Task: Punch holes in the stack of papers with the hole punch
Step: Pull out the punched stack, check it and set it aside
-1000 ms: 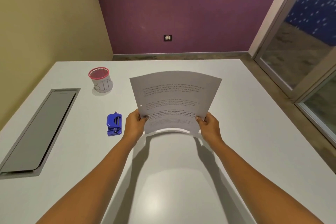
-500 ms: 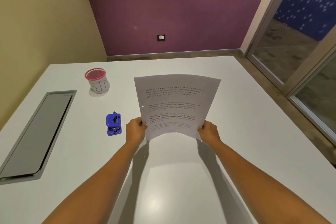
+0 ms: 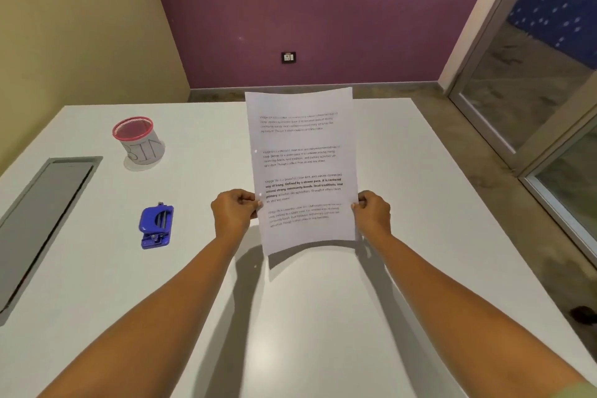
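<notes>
Both hands pinch the stack of papers (image 3: 302,168) upright, long axis vertical, left hand (image 3: 234,213) and right hand (image 3: 373,215) on opposite side edges; the hole punch (image 3: 156,226) lies apart, leftward of the nearer left hand.

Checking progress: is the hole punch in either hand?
No, the hole punch lies on the table; left hand and right hand hold the papers.
</notes>
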Tool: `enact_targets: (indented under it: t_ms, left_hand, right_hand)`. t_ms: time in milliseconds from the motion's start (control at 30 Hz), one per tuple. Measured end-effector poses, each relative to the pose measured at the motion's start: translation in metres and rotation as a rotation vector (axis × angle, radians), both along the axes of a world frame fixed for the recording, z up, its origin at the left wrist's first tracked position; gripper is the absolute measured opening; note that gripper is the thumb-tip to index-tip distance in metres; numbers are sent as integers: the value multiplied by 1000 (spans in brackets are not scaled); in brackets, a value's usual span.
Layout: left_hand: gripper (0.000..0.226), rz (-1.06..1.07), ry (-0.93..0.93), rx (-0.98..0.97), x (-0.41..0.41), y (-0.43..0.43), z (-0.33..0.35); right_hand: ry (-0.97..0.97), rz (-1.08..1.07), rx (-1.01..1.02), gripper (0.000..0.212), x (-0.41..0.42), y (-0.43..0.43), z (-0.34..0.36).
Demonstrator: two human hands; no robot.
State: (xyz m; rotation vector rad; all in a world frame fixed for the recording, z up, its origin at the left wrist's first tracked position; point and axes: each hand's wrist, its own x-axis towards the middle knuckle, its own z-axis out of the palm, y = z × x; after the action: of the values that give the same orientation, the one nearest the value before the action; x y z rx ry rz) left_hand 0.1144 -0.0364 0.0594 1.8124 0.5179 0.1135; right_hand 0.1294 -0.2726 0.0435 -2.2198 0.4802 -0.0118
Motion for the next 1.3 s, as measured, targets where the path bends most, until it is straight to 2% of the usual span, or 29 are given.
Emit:
enact_targets:
  t_ms: [400, 667, 967, 1300]
  left_hand:
    - [16, -39, 110, 20, 116, -155, -31]
    - [8, -115, 147, 117, 195, -234, -54]
    - [12, -130, 175, 166, 256, -274, -74]
    - [14, -111, 191, 218, 285, -282, -84]
  right_hand:
    - [10, -10, -14, 23, 101, -158, -15]
    - [22, -51, -18, 25, 167, -235, -42]
    - [17, -102, 35, 28, 224, -271, -68]
    - [6, -121, -16, 27, 250, -279, -78]
